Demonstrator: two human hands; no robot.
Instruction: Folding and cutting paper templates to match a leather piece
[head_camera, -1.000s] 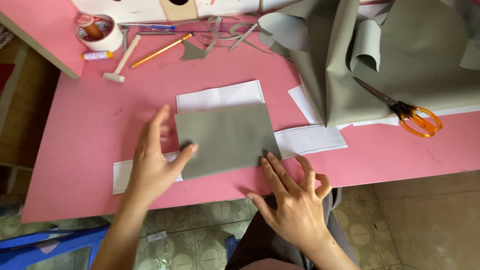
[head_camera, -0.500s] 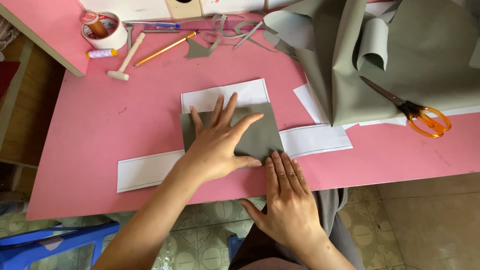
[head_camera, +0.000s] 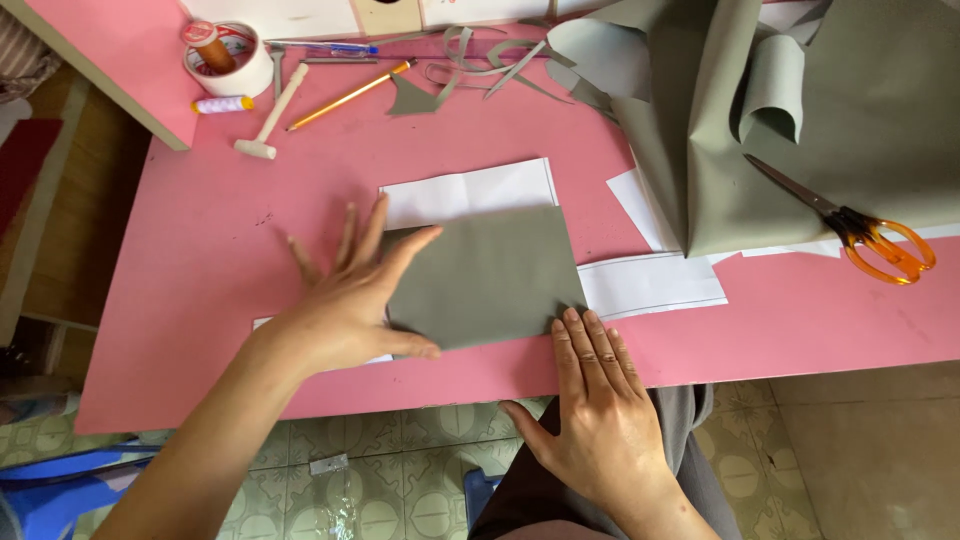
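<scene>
Change: since half a second ago the left hand (head_camera: 350, 300) has slid off the middle of the grey piece (head_camera: 485, 275) to its left edge, uncovering most of it; the right hand (head_camera: 600, 400) stays at the lower right corner.
Left hand: flat, fingers spread apart, palm down on the pink worktop (head_camera: 200, 270); the index finger and thumb overlap the grey piece's left edge. The grip is apart, closing on nothing.
Right hand: flat, fingers together and straight, fingertips touching the lower right corner of the grey piece at the worktop's near edge. It presses rather than holds.
Grey piece: a roughly rectangular cut of grey material, slightly tilted, lying flat near the front of the worktop, on top of white paper patterns (head_camera: 470, 190) that show above it and to its right.
Scissors: orange-handled scissors (head_camera: 850, 225) lie on the large grey sheet (head_camera: 850, 110) heaped at the far right, well apart from both hands.
Far left: a roll of tape (head_camera: 235, 65) with a spool of brown thread (head_camera: 205, 45) standing in it, a small white mallet (head_camera: 270, 115), a yellow pencil (head_camera: 350, 95), and grey offcuts (head_camera: 470, 60).
</scene>
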